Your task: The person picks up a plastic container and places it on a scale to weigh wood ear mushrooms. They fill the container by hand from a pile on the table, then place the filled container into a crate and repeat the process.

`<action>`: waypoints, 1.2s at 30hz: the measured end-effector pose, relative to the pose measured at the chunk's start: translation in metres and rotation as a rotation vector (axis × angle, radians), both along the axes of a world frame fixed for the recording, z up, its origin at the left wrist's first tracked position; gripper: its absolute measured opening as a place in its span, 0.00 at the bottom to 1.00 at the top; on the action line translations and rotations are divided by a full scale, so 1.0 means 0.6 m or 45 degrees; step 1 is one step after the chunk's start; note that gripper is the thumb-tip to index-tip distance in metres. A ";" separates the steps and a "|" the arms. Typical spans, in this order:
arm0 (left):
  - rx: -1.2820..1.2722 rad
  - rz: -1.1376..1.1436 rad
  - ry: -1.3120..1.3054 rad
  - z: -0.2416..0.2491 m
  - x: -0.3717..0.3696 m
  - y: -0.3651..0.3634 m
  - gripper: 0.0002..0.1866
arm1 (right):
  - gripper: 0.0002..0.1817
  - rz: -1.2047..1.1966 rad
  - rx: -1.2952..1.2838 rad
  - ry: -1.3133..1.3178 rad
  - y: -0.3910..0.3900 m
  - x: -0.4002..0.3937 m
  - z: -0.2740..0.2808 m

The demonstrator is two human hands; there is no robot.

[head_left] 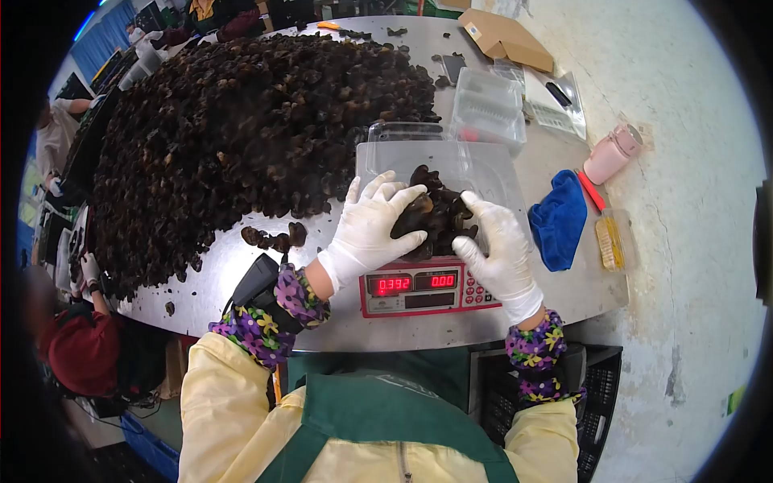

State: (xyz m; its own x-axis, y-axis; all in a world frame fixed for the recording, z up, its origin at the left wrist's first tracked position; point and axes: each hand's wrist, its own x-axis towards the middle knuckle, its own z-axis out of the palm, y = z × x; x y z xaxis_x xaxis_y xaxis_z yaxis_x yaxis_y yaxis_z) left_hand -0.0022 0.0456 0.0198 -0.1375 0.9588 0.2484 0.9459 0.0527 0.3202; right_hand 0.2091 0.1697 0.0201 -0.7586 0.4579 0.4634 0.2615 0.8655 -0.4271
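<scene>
A heap of dark wood ear mushrooms (433, 216) sits on the platform of a red electronic scale (483, 299), whose display reads 0.392 and 0.00. My left hand (370, 229), in a white glove, rests against the heap's left side with its fingers spread. On the opposite side, my right hand (503, 256), also gloved, has its thumb and forefinger apart at the mushrooms' edge. Both hands are open and cup the heap between them. Whether a tray lies beneath the mushrooms is hard to tell. Behind them, a clear plastic tray (403, 132) shows at the platform's rear.
A large mound of wood ears (258, 121) covers the table's left and middle. Stacked clear trays (487, 109), a cardboard box (507, 39), a blue cloth (557, 221), a pink bottle (612, 154) and a small brush (609, 241) lie right. A co-worker (80, 346) is at left.
</scene>
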 end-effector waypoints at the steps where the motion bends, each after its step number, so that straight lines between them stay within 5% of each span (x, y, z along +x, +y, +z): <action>1: 0.002 0.002 0.002 0.002 -0.004 -0.005 0.38 | 0.32 -0.037 0.090 0.077 0.008 -0.005 0.010; 3: 0.124 -0.061 -0.439 0.006 -0.012 -0.018 0.40 | 0.31 -0.079 0.206 0.102 0.025 -0.016 0.034; 7: 0.300 -0.028 -0.742 -0.005 -0.016 -0.031 0.46 | 0.31 0.046 0.174 0.165 0.047 -0.077 0.037; 9: 0.257 -0.018 -0.446 0.015 -0.008 -0.031 0.51 | 0.33 0.226 0.099 0.220 0.057 -0.110 0.017; 11: 0.221 -0.038 -0.168 0.019 0.005 -0.022 0.50 | 0.33 0.291 0.018 0.254 0.058 -0.122 0.006; 16: 0.085 0.039 -0.076 -0.015 -0.009 0.007 0.42 | 0.27 0.383 -0.098 0.071 0.058 -0.095 0.011; 19: 0.104 -0.043 -0.142 -0.018 -0.017 0.003 0.40 | 0.22 0.319 -0.035 0.058 0.056 -0.076 0.003; 22: 0.264 -0.030 -0.633 -0.011 -0.020 -0.015 0.39 | 0.20 0.288 -0.066 0.166 0.050 -0.070 0.004; 25: 0.455 0.056 -0.656 -0.012 -0.028 -0.060 0.34 | 0.17 0.105 -0.234 0.332 0.045 -0.066 0.018; 30: 0.526 0.254 -0.646 -0.042 -0.046 -0.153 0.22 | 0.11 0.202 0.155 0.028 0.032 -0.072 0.025; 36: 0.552 0.584 -0.797 -0.070 -0.082 -0.269 0.15 | 0.08 0.064 0.379 0.274 0.023 -0.044 0.025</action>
